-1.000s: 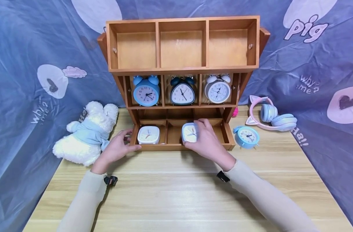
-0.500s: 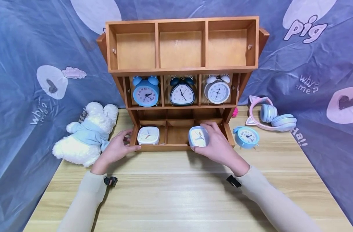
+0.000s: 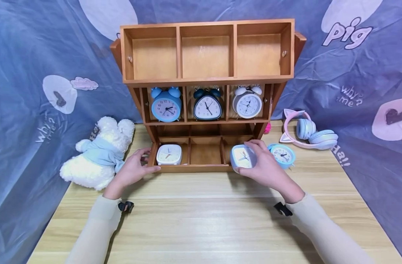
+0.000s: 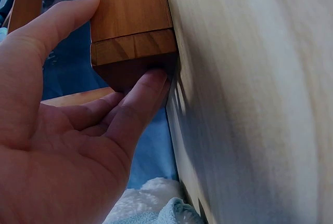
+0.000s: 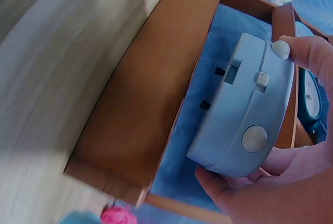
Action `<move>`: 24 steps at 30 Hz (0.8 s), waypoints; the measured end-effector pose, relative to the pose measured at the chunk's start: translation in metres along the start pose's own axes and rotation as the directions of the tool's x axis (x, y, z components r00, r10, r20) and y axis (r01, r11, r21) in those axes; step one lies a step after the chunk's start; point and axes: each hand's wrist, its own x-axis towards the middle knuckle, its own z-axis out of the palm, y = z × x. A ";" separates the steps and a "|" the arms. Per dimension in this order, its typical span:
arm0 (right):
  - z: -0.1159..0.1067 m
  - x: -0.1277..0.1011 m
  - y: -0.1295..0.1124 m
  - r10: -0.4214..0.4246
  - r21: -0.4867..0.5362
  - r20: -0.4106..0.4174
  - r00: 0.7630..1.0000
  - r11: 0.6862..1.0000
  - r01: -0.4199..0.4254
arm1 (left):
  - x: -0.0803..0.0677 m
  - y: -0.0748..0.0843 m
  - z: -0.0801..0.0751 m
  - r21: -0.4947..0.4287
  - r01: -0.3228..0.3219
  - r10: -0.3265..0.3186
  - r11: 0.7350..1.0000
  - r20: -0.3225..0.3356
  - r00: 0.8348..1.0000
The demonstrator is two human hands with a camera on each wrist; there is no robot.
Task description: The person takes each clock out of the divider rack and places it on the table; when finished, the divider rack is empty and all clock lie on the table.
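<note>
A three-tier wooden shelf [image 3: 207, 80] stands on the table. My right hand [image 3: 249, 158] grips a pale blue square clock [image 3: 242, 158] over the bottom tier's right compartment. In the right wrist view the clock's back [image 5: 244, 109], with its knobs and switch, hangs above the tray wall [image 5: 151, 104], and my fingers [image 5: 229, 187] curl under it. My left hand [image 3: 137, 165] holds the shelf's bottom left corner [image 4: 132, 47], thumb along the side and fingers at the end. A white square clock [image 3: 169, 154] lies in the bottom left compartment.
Three twin-bell clocks fill the middle tier: blue [image 3: 166, 105], dark [image 3: 207, 105] and white [image 3: 247, 102]. A round blue clock [image 3: 283, 155] lies right of the shelf, close to my right hand. Cat-ear headphones [image 3: 308, 131] are behind it. A white plush toy [image 3: 98, 156] lies at the left.
My right hand has carried the pale blue square clock rightward from the middle bottom compartment to the right one. The left hand has stayed on the shelf corner.
</note>
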 end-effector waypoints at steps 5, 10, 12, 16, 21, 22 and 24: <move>-0.012 -0.009 0.013 0.018 -0.016 -0.029 0.999 1.000 -0.019 | 0.000 0.001 0.001 -0.001 0.007 -0.007 1.000 0.004 1.000; -0.020 -0.014 0.026 0.025 -0.030 -0.064 0.998 0.999 -0.027 | 0.000 0.000 0.001 0.007 -0.002 0.002 1.000 0.002 1.000; -0.023 -0.016 0.031 0.026 -0.035 -0.070 0.997 0.999 -0.028 | 0.000 0.000 0.001 0.009 -0.004 0.004 1.000 0.000 1.000; -0.030 -0.021 0.039 0.036 -0.046 -0.085 0.996 0.998 -0.040 | -0.001 -0.001 0.001 0.008 -0.002 0.002 1.000 0.000 1.000; -0.042 -0.028 0.049 0.044 -0.049 -0.103 0.994 0.998 -0.050 | -0.001 -0.001 0.001 0.006 0.001 -0.001 1.000 0.000 1.000; -0.044 -0.029 0.051 0.045 -0.049 -0.109 0.993 0.998 -0.050 | -0.001 -0.001 0.001 0.006 -0.001 0.001 1.000 -0.002 1.000; -0.048 -0.030 0.056 0.043 -0.043 -0.121 0.992 0.998 -0.049 | -0.001 -0.001 0.001 0.006 -0.004 0.004 1.000 -0.002 1.000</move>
